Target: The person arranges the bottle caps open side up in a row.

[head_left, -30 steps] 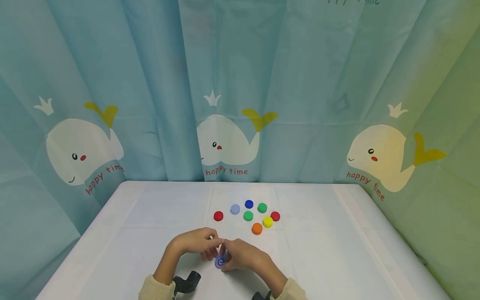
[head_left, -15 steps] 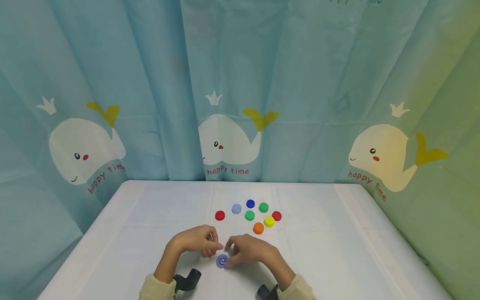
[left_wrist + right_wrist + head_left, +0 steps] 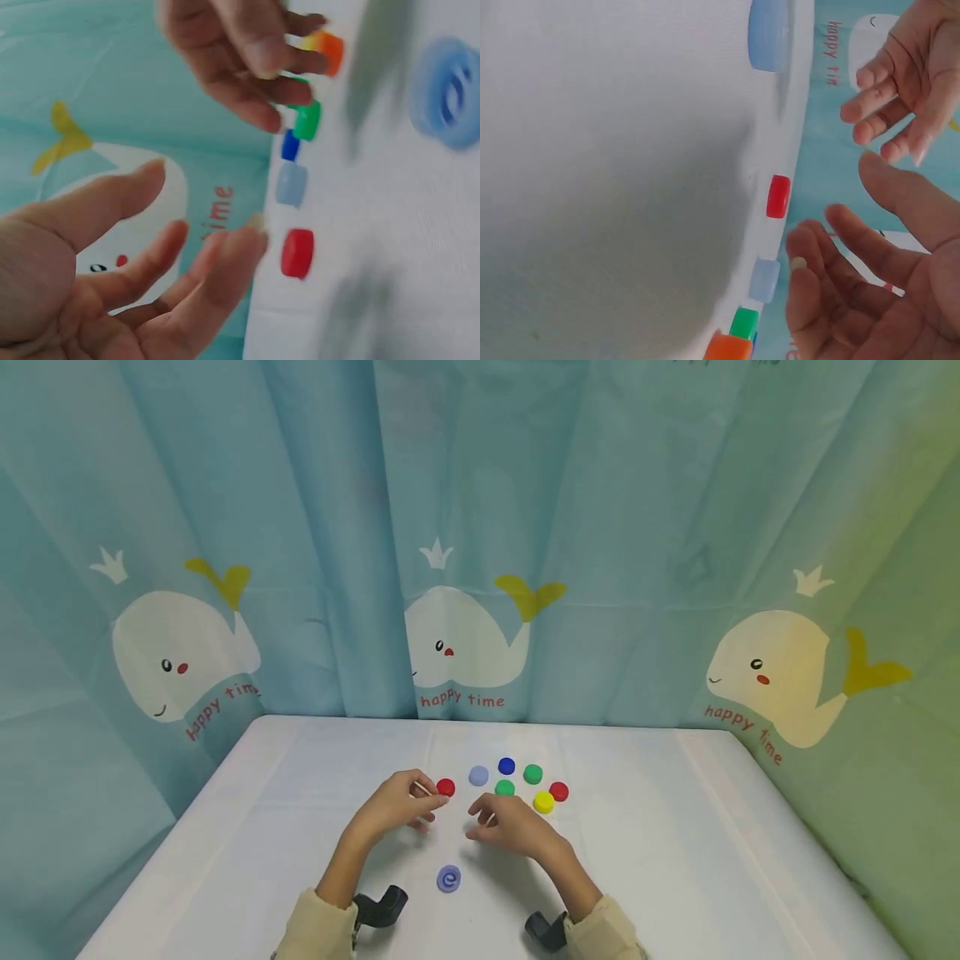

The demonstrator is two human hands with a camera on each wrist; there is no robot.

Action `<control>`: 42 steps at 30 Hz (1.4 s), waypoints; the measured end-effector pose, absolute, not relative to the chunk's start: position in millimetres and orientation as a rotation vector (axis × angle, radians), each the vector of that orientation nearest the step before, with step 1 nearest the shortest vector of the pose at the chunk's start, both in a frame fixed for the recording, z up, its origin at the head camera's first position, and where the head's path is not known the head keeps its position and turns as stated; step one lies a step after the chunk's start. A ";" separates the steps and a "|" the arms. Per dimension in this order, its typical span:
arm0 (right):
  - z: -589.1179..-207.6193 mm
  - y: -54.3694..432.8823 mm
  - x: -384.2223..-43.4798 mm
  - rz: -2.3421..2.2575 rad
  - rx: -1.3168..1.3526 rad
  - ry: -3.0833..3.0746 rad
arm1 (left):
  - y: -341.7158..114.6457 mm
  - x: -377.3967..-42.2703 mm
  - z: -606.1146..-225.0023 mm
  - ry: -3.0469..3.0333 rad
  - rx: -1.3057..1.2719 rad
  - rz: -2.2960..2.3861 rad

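Note:
In the head view a light-blue round cap with a dark swirl on top (image 3: 448,878) lies flat on the white table, apart from both hands. My left hand (image 3: 393,806) hovers with loosely bent fingers and nothing in them, its fingertips in line with the left red cap (image 3: 446,787); whether they touch it I cannot tell. Facing it, my right hand (image 3: 517,825) is also raised, its bent fingers holding nothing. That hand hides the orange cap in the head view, but the left wrist view shows this orange cap (image 3: 330,51) beyond its fingers.
Farther back lie a pale-blue cap (image 3: 478,775), a dark-blue cap (image 3: 506,766), two green caps (image 3: 533,774), a yellow cap (image 3: 543,802) and another red cap (image 3: 558,792). A whale-print curtain (image 3: 637,652) hangs behind the table (image 3: 675,852).
The right hand has come off the swirl cap, leaving it on the table. Both hands have moved forward toward the coloured caps, and the gap between them has widened.

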State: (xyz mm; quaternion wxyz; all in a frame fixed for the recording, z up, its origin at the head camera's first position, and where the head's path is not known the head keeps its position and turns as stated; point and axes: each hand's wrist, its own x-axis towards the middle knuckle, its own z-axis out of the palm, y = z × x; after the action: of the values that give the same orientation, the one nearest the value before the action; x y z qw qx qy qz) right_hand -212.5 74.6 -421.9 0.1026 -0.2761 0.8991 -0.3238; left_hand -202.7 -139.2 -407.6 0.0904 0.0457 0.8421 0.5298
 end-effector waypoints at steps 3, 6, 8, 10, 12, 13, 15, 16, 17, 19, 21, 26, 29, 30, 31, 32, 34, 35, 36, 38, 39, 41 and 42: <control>-419.7 70.3 -218.6 -0.978 -0.783 2.682 | -138.4 -207.1 -407.5 2.619 0.079 1.511; -417.0 65.0 -224.7 -1.014 -0.771 2.702 | -138.7 -210.7 -408.8 2.680 0.052 1.436; -417.1 61.1 -229.0 -1.045 -0.781 2.705 | -138.5 -213.7 -410.7 2.689 0.051 1.396; -418.4 57.4 -232.6 -1.067 -0.778 2.703 | -137.9 -217.1 -413.6 2.685 0.061 1.365; -421.6 53.6 -236.0 -1.081 -0.786 2.703 | -137.0 -220.7 -416.3 2.676 0.077 1.340; -423.9 51.5 -237.6 -1.081 -0.786 2.704 | -136.8 -222.5 -417.9 2.672 0.079 1.329; -428.4 47.3 -240.7 -1.065 -0.778 2.717 | -136.2 -226.0 -420.5 2.672 0.080 1.299; -430.6 45.5 -242.4 -1.051 -0.773 2.726 | -136.0 -227.8 -421.2 2.673 0.076 1.282; -432.2 43.7 -244.0 -1.041 -0.767 2.734 | -135.8 -229.4 -421.7 2.675 0.074 1.269; -434.1 40.6 -247.5 -1.022 -0.747 2.744 | -135.0 -232.8 -422.0 2.677 0.067 1.246; -434.6 38.2 -250.9 -1.008 -0.725 2.757 | -134.7 -236.1 -422.3 2.685 0.092 1.224; -433.8 32.0 -256.9 -0.965 -0.672 2.805 | -134.6 -244.0 -423.5 2.658 0.089 1.216; -433.1 26.8 -259.3 -0.918 -0.661 2.820 | -135.7 -248.8 -424.5 2.609 0.003 1.228; -432.7 24.9 -259.9 -0.905 -0.656 2.819 | -136.0 -250.4 -424.7 2.590 -0.025 1.231; -432.2 22.9 -260.6 -0.888 -0.655 2.821 | -136.3 -251.7 -424.9 2.579 -0.048 1.227; -431.5 20.9 -261.0 -0.872 -0.648 2.821 | -136.5 -253.0 -425.0 2.571 -0.069 1.223; -430.4 17.4 -261.7 -0.839 -0.620 2.827 | -136.5 -255.3 -424.5 2.567 -0.084 1.210; -429.9 15.8 -262.1 -0.828 -0.601 2.828 | -136.4 -256.2 -424.1 2.568 -0.083 1.202; -429.5 14.2 -262.3 -0.819 -0.576 2.825 | -136.2 -257.0 -423.6 2.568 -0.083 1.198; -429.4 11.5 -262.6 -0.787 -0.538 2.831 | -135.6 -258.4 -423.3 2.571 -0.070 1.189; -429.8 10.2 -262.8 -0.767 -0.524 2.836 | -135.4 -259.0 -423.3 2.568 -0.063 1.192; -430.7 8.1 -263.1 -0.729 -0.514 2.850 | -134.9 -260.0 -424.5 2.567 -0.045 1.191; -431.6 7.3 -263.3 -0.711 -0.520 2.861 | -134.7 -260.6 -425.2 2.569 -0.040 1.189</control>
State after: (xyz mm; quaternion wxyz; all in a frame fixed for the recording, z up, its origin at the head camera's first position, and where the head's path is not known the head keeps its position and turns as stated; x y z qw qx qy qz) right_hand -263.3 7.3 -431.6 0.0739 -0.1733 0.9531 -0.2369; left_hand -260.6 -134.7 -425.2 0.1548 -0.0140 0.8965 0.4148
